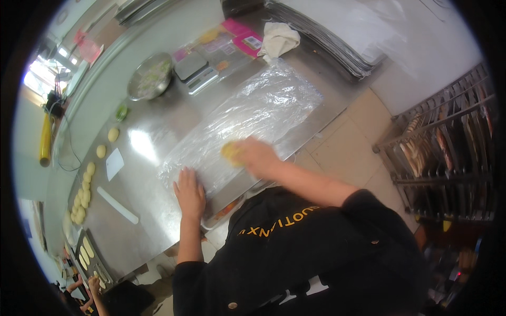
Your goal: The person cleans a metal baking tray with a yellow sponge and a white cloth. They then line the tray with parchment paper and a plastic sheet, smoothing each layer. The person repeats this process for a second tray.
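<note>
A wide sheet of clear plastic film [237,122], wrinkled and shiny, covers part of a stainless steel worktable [154,205]. My left hand [189,193] lies flat at the film's near left corner, palm down, gripping nothing. My right hand [259,156] is blurred and closed around a yellow sponge or cloth [232,153] over the near part of the film. Blur hides its exact kind and whether it touches the film.
Behind the film are a digital scale [195,73], a metal bowl of chopped food [150,77] and a white cloth [280,38]. Dough balls [81,197], a white scraper [115,164] and a rolling pin [118,205] lie leftward. Another person's hand [94,283] touches a dough tray [89,252]. A rack [442,150] stands right.
</note>
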`<control>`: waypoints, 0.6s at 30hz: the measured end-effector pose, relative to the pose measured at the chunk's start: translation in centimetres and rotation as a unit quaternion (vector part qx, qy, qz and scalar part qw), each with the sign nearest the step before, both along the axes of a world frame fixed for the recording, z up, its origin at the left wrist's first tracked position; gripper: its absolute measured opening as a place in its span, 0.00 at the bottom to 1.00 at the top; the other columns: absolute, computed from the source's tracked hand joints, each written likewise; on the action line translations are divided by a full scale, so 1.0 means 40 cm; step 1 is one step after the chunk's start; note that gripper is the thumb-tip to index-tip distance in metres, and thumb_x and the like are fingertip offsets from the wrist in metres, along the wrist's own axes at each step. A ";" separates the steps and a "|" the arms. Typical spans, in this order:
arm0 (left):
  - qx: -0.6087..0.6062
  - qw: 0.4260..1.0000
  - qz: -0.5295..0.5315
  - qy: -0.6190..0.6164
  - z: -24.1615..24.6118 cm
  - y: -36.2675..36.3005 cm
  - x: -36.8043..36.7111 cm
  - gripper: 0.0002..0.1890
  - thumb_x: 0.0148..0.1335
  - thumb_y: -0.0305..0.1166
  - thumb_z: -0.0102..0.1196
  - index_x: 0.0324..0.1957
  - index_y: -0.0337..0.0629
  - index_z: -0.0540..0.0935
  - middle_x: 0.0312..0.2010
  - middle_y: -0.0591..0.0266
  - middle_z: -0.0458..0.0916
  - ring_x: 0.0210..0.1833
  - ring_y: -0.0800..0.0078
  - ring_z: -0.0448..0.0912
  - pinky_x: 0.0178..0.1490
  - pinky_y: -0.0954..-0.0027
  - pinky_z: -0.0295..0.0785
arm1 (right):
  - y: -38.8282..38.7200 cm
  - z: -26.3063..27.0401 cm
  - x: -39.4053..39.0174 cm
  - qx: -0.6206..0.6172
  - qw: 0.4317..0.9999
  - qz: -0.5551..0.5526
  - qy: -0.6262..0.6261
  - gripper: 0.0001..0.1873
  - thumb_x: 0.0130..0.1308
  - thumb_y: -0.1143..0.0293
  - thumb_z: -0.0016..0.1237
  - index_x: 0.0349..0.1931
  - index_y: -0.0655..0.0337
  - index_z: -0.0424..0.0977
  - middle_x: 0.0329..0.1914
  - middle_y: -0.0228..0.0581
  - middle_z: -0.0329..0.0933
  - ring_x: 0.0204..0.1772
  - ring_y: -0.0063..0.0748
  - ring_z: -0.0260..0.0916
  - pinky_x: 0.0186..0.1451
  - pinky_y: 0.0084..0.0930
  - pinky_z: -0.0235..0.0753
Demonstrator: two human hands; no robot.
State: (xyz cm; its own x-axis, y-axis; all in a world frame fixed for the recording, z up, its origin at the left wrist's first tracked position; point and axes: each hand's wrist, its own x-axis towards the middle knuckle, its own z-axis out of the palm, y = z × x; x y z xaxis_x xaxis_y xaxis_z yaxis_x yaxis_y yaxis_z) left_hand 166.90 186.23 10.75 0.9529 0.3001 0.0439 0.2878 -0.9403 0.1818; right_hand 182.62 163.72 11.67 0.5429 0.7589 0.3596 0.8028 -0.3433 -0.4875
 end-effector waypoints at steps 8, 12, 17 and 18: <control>0.016 1.000 0.002 0.004 -0.037 -0.007 -0.011 0.28 0.58 0.27 0.44 0.63 0.46 0.61 0.67 0.57 0.54 0.70 0.60 0.51 0.68 0.44 0.41 | -0.349 -0.057 0.223 -0.057 0.928 -0.363 -0.067 0.11 0.55 0.72 0.48 0.37 0.50 0.80 0.50 0.40 0.72 0.51 0.42 0.69 0.52 0.35 0.72; -0.065 0.998 0.020 0.018 0.001 0.008 -0.006 0.25 0.56 0.27 0.48 0.59 0.47 0.68 0.65 0.58 0.59 0.68 0.59 0.56 0.68 0.42 0.41 | -0.679 -0.130 0.438 -0.087 0.826 -0.552 0.074 0.14 0.50 0.75 0.51 0.40 0.55 0.78 0.50 0.43 0.71 0.49 0.45 0.70 0.51 0.34 0.71; -0.045 0.997 0.027 -0.053 0.034 -0.024 0.020 0.24 0.53 0.28 0.55 0.55 0.47 0.71 0.62 0.55 0.63 0.65 0.56 0.60 0.67 0.42 0.42 | -0.250 0.097 0.251 0.121 0.949 -0.288 0.046 0.13 0.52 0.74 0.50 0.40 0.57 0.78 0.48 0.46 0.72 0.49 0.46 0.70 0.52 0.35 0.69; -0.040 0.999 0.012 -0.030 0.037 -0.038 0.031 0.28 0.54 0.30 0.55 0.60 0.47 0.66 0.64 0.54 0.59 0.67 0.55 0.56 0.68 0.42 0.42 | -0.151 0.075 0.207 0.153 0.951 -0.224 0.146 0.13 0.53 0.73 0.49 0.41 0.57 0.77 0.48 0.47 0.71 0.49 0.45 0.70 0.53 0.37 0.68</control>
State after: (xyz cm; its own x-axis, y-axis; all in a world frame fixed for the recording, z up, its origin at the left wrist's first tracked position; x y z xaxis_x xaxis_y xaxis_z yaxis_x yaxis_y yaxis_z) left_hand 168.13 184.72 12.22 0.9417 0.3277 0.0760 0.2964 -0.9151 0.2732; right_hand 190.91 157.68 14.68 0.8975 0.3126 0.3110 0.4249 -0.4249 -0.7993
